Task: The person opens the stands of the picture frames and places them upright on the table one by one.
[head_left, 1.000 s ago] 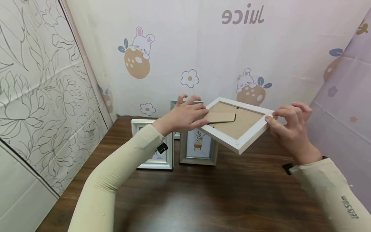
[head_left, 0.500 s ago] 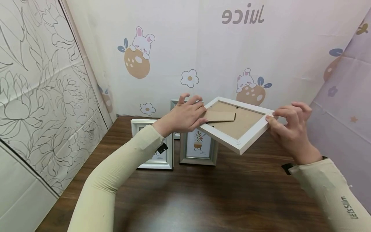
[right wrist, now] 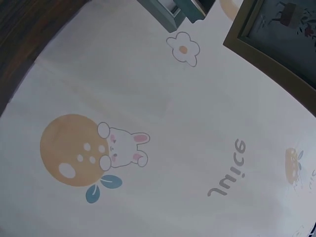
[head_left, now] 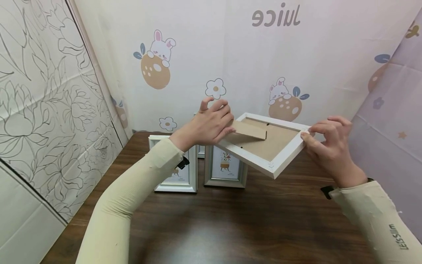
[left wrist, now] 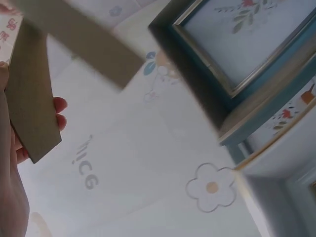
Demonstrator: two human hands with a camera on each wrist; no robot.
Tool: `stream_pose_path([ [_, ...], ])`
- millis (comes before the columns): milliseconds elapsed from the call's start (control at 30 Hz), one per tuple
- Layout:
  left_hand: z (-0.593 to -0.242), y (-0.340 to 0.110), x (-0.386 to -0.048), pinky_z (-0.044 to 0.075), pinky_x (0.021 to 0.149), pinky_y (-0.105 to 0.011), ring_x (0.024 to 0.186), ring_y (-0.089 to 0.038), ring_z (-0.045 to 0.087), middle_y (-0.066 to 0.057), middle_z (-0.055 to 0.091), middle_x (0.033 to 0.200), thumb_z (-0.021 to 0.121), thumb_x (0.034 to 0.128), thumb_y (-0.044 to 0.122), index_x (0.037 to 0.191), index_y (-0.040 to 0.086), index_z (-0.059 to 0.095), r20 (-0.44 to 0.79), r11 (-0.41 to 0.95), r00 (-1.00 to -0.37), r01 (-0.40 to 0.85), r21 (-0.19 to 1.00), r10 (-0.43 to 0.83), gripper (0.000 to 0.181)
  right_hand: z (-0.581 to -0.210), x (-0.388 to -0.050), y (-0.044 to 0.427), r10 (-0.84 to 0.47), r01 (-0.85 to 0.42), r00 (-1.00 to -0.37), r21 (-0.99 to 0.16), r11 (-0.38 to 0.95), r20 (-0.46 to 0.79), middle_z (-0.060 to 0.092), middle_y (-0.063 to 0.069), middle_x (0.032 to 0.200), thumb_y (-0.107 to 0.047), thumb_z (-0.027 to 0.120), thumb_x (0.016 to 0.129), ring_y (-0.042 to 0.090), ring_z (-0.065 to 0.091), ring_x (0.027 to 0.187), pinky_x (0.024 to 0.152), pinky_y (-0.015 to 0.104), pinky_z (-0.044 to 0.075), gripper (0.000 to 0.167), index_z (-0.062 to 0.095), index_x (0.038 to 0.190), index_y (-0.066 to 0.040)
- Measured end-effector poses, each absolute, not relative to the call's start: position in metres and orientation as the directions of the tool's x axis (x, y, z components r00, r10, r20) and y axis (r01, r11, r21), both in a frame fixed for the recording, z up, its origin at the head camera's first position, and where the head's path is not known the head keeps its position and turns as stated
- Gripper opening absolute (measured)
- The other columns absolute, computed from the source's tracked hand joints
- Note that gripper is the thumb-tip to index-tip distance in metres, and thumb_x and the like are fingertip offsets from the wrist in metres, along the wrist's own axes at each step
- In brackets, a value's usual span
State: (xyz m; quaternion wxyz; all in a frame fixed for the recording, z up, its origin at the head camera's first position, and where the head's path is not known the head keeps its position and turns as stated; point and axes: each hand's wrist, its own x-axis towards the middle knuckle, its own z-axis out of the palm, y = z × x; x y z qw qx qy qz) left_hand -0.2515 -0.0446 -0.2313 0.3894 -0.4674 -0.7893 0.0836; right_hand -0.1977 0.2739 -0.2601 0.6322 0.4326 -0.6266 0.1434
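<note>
A white picture frame (head_left: 288, 157) is held up above the table, its tan backing board (head_left: 278, 141) facing me and its picture side hidden. My right hand (head_left: 329, 146) pinches its right corner between thumb and fingers. At the frame's left side my left hand (head_left: 211, 123) pinches the tan stand leg (head_left: 250, 129), whose tip angles away from the board. In the left wrist view, fingers (left wrist: 60, 114) show behind a flat brown piece (left wrist: 34, 98). A second brown strip (left wrist: 86, 42) is blurred there. The right wrist view does not show my right hand.
A white frame (head_left: 176, 189) and a grey-brown frame (head_left: 225, 182) stand upright on the dark wooden table (head_left: 250, 227), close below the held frame. Another frame (head_left: 200, 152) is mostly hidden behind them. A printed curtain (head_left: 211, 44) hangs at the back.
My left hand has risen slightly, and the stand leg now sits further out from the backing board. The held frame has tilted a little; my right hand has stayed at its corner.
</note>
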Motion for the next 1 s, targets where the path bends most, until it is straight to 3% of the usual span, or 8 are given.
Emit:
stream_pose_path([
  [567,-0.219,-0.046,-0.251,0.012,0.101,-0.052,0.117,-0.028,0.042,-0.006,0.063,0.105,0.046,0.1006,0.042,0.1,0.012,0.066,0.549,0.529,-0.197,0.645,-0.552,0.812,0.035,-0.265,-0.2,0.273,-0.378,-0.72,0.163,0.372,0.586,0.911,0.048,0.022,0.088,-0.02,0.051,0.104,0.043,0.043,0.081,0.101,0.049,0.028,0.026,0.06,0.083,-0.007],
  [1000,-0.222,-0.05,-0.254,0.014,0.101,-0.053,0.12,-0.026,0.042,-0.004,0.062,0.111,0.046,0.102,0.043,0.112,0.014,0.066,0.525,0.544,-0.248,0.643,-0.54,0.814,0.037,-0.262,-0.198,0.268,-0.333,-0.725,0.192,0.362,0.585,0.923,0.048,0.022,0.086,-0.018,0.052,0.103,0.043,0.042,0.08,0.1,0.047,0.029,0.026,0.059,0.082,-0.005],
])
